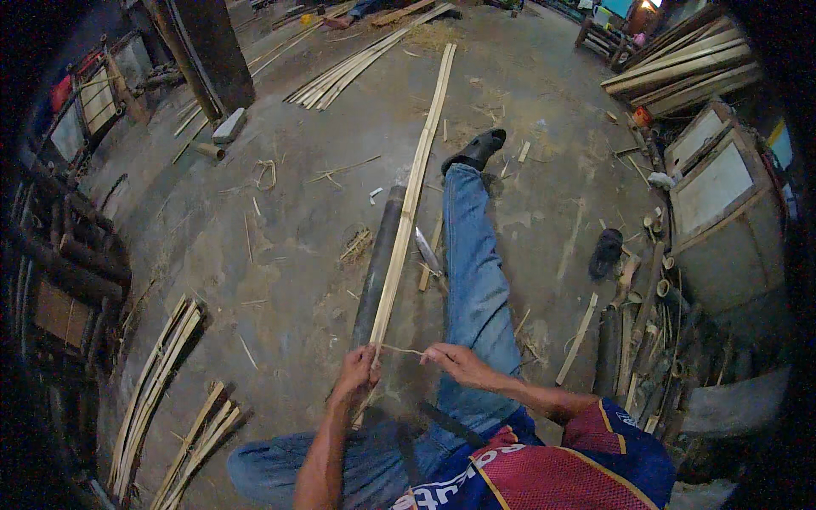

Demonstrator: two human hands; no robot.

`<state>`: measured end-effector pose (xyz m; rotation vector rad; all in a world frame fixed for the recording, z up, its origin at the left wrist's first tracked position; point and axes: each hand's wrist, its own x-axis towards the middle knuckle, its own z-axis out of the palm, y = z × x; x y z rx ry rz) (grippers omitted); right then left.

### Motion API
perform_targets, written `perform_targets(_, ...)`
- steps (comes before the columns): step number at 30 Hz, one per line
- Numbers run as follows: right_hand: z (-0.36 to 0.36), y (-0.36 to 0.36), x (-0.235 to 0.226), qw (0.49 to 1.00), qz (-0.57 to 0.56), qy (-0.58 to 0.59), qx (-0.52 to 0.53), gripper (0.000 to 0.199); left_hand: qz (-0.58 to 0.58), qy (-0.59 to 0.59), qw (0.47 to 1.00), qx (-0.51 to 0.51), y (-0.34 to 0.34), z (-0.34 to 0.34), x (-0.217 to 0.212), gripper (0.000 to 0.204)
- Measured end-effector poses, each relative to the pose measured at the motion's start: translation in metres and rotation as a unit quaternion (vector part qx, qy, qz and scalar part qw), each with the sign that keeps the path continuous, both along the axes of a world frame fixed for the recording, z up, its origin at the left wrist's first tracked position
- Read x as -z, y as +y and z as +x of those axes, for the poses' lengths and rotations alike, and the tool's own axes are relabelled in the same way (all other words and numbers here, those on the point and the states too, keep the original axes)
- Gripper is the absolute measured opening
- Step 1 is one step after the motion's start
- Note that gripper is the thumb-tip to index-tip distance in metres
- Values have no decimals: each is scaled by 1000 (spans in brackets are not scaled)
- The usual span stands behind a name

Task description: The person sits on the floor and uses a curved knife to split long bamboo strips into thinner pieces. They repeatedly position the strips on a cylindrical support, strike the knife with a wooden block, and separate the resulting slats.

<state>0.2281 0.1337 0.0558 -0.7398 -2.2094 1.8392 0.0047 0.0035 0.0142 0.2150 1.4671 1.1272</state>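
My left hand [359, 367] is closed round the near end of long pale bamboo strips [408, 204], which run away from me over the floor. A thin tie strip [401, 349] stretches from that grip to my right hand [449, 357], whose fingers pinch its other end above my thigh. Under and beside the bamboo strips lies a dark round pole [378, 263]. A knife [427, 250] with a bright blade rests between the bamboo and my outstretched right leg [476, 255]. My left leg is folded, its knee pointing left.
Bundles of split bamboo [157, 382] lie at the lower left, with another bundle [365, 68] farther off. A dark post [200, 59] stands at the far left. Along the right are a loose sandal [605, 253], cut bamboo poles [650, 297] and a wooden panel [714, 187]. Scraps litter the floor.
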Motion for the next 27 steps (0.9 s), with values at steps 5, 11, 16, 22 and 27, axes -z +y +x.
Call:
perform_targets(5,7,-12,43,979,-21,-101,-173,29,23,-31,998,57,4,-17,22,30)
perform_targets(11,-31,-42,44,970,-161,-126,-135,19,32,-148,988,-9,-6,-21,-5,21)
perform_targets(16,-38,-65,38,890,-447,-71,52,19,31,-157,987,-27,1,-19,-13,26)
perform_targets(22,-46,-84,38,882,-462,-51,73,24,20,-128,991,-17,3,-16,-16,43)
perform_targets(27,-75,-96,23,950,-255,-132,125,29,37,-150,987,-31,5,-13,-14,45)
